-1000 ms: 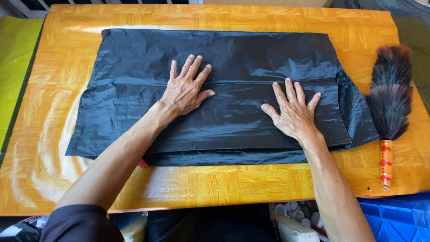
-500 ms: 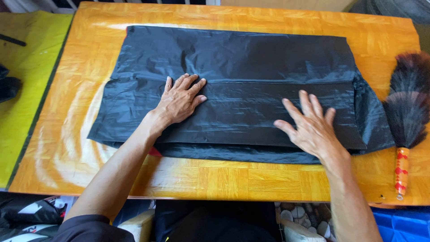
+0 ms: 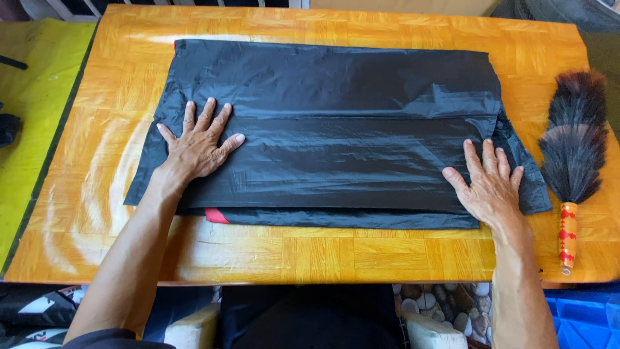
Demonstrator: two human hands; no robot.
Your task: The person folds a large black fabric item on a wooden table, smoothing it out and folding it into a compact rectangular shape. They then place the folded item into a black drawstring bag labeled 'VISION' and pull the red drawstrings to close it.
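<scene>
Black plastic sheet (image 3: 349,123), one, is lying under two flat, open, spread hands, left hand (image 3: 197,145) and right hand (image 3: 492,187), gripping nothing; one feather duster (image 3: 573,148) is resting beside.

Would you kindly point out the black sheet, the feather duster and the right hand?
black sheet (image 3: 349,123), head view, on its flat middle.
feather duster (image 3: 575,129), head view, on its dark feathers.
right hand (image 3: 492,189), head view, on its back.

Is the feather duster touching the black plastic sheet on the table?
Apart. In the head view, a strip of bare orange table shows between the feather duster and the right edge of the black plastic sheet.
</scene>
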